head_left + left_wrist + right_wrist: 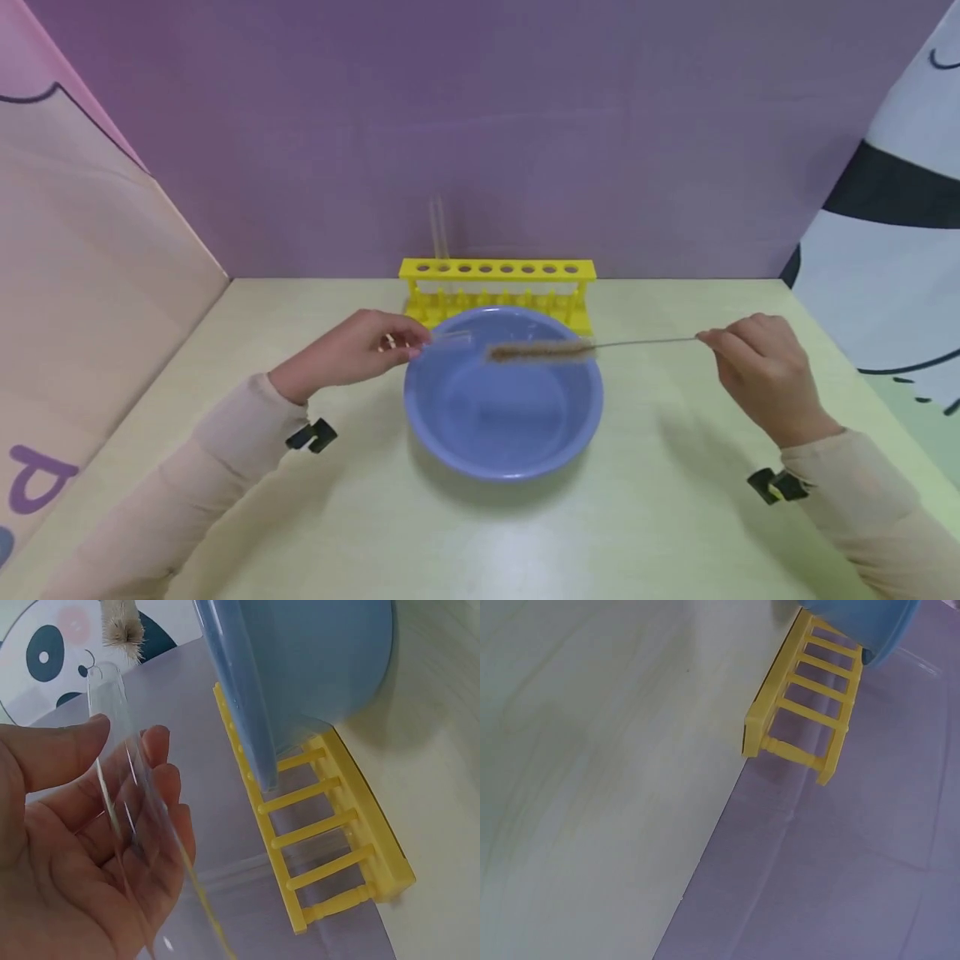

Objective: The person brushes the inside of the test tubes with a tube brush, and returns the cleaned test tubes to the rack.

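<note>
In the head view my left hand holds a clear glass test tube over the left rim of a blue basin. The thumb presses along the tube in the left wrist view, with the fingers curled behind it. My right hand pinches the thin wire handle of a test tube brush, held level over the basin. The bristle tip faces the tube's end, with a small gap between them. The right wrist view does not show the right hand. Whether the basin holds water I cannot tell.
Behind the basin stands a yellow test tube rack with another clear tube upright near its left end. A purple panel rises at the table's back edge. Printed panels flank both sides.
</note>
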{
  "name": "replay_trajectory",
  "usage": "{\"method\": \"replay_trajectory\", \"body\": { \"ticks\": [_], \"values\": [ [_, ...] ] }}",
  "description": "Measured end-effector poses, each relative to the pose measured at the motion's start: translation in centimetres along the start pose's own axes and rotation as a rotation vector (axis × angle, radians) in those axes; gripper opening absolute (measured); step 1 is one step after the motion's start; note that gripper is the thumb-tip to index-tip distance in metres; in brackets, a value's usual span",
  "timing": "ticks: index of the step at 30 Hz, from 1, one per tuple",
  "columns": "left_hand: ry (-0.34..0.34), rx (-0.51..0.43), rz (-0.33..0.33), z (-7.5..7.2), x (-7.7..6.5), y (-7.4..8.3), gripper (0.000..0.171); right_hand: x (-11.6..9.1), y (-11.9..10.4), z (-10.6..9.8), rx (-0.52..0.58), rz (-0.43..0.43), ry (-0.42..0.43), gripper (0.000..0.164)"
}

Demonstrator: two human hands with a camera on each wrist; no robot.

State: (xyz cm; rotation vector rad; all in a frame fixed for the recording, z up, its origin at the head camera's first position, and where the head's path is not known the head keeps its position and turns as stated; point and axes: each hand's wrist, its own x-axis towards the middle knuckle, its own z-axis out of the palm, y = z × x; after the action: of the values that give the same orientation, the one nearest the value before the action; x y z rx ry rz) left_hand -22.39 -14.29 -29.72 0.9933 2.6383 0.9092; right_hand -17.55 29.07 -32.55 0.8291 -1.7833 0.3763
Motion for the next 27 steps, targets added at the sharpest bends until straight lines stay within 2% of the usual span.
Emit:
{"method": "replay_trajectory", "body": {
  "ticks": [6,18,27],
  "values": [
    [-0.059,-0.017,-0.008,0.4,0.5,-0.1,0.021,0.4,-0.3,0.4,-0.003,-0.023,0.097,0.031],
    [-0.097,-0.046,-0.014,0.8,0.8,0.2,0.023,0.9,-0.8,1.1,0.016,-0.062,0.154,0.031],
    [-0.112,-0.05,0.008,0.9,1.0,0.3,0.024,1.2,-1.2,1.4,0.007,-0.072,0.208,0.03]
  ]
}}
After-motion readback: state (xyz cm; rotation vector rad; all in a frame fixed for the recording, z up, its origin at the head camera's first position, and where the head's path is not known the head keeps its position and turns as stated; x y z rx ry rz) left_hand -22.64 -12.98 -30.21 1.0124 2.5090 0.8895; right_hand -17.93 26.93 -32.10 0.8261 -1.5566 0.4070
